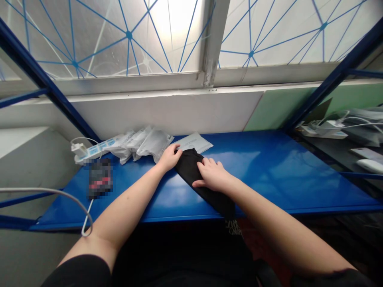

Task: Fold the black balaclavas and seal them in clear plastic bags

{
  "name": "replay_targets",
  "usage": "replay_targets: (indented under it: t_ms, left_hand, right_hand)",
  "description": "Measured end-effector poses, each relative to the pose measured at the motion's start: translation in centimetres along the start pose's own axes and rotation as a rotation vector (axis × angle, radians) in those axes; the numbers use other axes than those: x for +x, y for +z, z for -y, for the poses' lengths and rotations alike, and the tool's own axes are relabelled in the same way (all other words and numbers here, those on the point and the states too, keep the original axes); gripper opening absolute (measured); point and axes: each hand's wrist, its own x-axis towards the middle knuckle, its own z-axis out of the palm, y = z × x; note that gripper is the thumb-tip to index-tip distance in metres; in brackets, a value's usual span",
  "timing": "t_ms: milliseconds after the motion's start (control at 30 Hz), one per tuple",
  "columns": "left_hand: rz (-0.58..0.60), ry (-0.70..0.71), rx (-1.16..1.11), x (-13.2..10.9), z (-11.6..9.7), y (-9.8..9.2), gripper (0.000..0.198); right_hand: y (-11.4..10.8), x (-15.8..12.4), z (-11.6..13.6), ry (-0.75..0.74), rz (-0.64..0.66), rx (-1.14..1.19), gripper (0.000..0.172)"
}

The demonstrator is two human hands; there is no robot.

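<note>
While on black cloth [187, 169], left hand [170, 157], right hand [212, 174]

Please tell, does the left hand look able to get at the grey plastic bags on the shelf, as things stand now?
Probably yes. The left hand rests at the edge of the black cloth, right beside the grey plastic bags. Nothing seems to stand between them on the blue metal shelf.

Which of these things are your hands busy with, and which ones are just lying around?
Being used:
soft black cloth, under the left hand and right hand

Just lying around:
crinkly grey plastic bags
flat pale envelope
long white power strip
thin white cable
</note>
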Motion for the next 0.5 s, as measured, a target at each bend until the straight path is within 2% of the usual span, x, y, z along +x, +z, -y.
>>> replay_targets:
  t_ms: [100,167,267,367,433,500]
  left_hand:
    - [-0.002,-0.026,-0.008,0.1,0.1,0.0,0.036]
    - [0.011,-0.015,-0.004,0.1,0.1,0.0,0.035]
    - [-0.01,0.052,0.019,-0.2,-0.5,-0.3,0.033]
    - [-0.057,0.204,0.104,-1.0,-1.7,-1.4,0.027]
    - [0.019,0.271,0.21,-1.6,-2.6,-2.2,0.021]
    - [0.143,0.251,0.316,-2.2,-3.3,-2.8,0.024]
  right_hand:
    - [-0.6,0.8,-2.7,-0.243,0.082,0.031,0.069]
    - [-0.7,1.6,-4.4,-0.336,0.117,0.056,0.073]
    - [-0.4,2.7,-5.6,-0.324,0.078,0.082,0.069]
    - [0.0,3.4,-5.9,-0.293,0.013,0.14,0.066]
    - [0.0,3.6,-6.3,-0.268,-0.02,0.155,0.068]
    - [-0.2,3.7,-7.3,-0.195,-0.049,0.16,0.067]
